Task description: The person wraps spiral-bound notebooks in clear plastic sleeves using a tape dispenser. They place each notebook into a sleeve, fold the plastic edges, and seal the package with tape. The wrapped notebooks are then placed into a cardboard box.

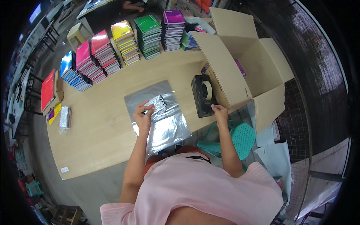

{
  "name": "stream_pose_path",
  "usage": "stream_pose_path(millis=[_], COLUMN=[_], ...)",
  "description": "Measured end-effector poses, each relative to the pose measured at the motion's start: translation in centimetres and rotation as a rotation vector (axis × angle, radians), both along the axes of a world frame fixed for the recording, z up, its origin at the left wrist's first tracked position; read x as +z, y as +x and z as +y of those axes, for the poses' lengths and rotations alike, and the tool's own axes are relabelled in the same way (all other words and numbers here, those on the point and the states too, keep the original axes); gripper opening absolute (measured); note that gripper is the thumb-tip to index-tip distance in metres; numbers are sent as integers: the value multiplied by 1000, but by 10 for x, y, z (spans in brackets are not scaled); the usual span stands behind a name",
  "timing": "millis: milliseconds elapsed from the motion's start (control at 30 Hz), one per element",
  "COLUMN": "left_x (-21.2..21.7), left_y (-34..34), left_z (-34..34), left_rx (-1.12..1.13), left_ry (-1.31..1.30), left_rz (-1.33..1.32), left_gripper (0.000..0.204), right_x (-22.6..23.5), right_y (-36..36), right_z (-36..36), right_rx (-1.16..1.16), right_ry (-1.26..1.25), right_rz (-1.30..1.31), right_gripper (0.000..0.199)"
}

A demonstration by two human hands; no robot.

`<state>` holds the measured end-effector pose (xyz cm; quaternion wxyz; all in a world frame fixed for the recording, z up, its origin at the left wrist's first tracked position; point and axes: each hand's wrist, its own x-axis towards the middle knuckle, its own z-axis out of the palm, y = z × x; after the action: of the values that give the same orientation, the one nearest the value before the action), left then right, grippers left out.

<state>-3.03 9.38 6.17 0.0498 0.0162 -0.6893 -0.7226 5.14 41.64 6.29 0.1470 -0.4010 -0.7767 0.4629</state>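
Note:
My left hand (pixel 144 117) is over a shiny silver packet (pixel 159 105) with a black toothed edge. Its fingers are curled together at the packet's left side, and whatever they pinch is hidden. Under the packet, a large clear plastic sheet or bag (pixel 170 129) lies flat and reaches the table's near edge. To the right, a black tape dispenser (pixel 198 98) holds a roll of tan tape (pixel 207 90). My right hand (pixel 220 113) is closed at the dispenser's near end, thumb and finger together. Anything between them is too small to make out.
Stacks of notebooks in blue, pink, red, yellow, green (pixel 148 35) and purple line the table's (pixel 93 138) far side. An open cardboard box (pixel 221 67) stands at the right. A teal stool (pixel 243 140) is below it. A plastic-wrapped bundle (pixel 65 117) lies at the left.

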Motion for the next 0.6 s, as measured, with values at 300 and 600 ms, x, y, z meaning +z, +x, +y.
stream_pose_path(millis=[300,600], left_x=[1,1], left_y=[-3,-3], left_z=[3,3], left_rx=[0,15], left_ry=[19,-185], left_rz=[-1,139], left_gripper=[10,16], right_x=[16,-27], right_y=[29,40], right_z=[-16,-109], right_rx=[-134,128], right_ry=[-392,-1201], right_rz=[144,218], right_gripper=[24,17])
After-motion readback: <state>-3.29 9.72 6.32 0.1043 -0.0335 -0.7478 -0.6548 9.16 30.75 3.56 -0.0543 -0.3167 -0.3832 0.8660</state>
